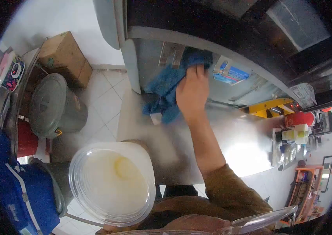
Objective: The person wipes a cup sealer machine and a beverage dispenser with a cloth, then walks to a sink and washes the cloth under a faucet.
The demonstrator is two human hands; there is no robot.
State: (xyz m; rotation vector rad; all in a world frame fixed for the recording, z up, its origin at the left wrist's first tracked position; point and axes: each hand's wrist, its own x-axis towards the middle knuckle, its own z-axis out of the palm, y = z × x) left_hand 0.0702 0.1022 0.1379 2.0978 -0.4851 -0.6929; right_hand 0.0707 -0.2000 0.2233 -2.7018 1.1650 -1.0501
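Observation:
My right hand [194, 90] reaches forward and presses a bunched blue cloth [171, 88] against the grey front panel of an appliance [146, 58]. Its fingers are curled into the cloth, which hangs in folds to the left and down toward the metal counter [228, 137]. A metal bracket [171, 54] sits on the panel just above the cloth, and a blue-and-white label [230, 73] is right of my hand. In the lower left, close to me, stands a round clear-rimmed plastic container [111, 184], whitish inside. My left hand does not show.
Left, on the tiled floor [107, 105], are a lidded grey bin [54, 105] and a cardboard box [64, 55]. A blue bag [28, 192] is at lower left. To the right, stacked cups [297, 135] stand beyond a yellow object [266, 107]; farther back is an orange shelf [305, 188].

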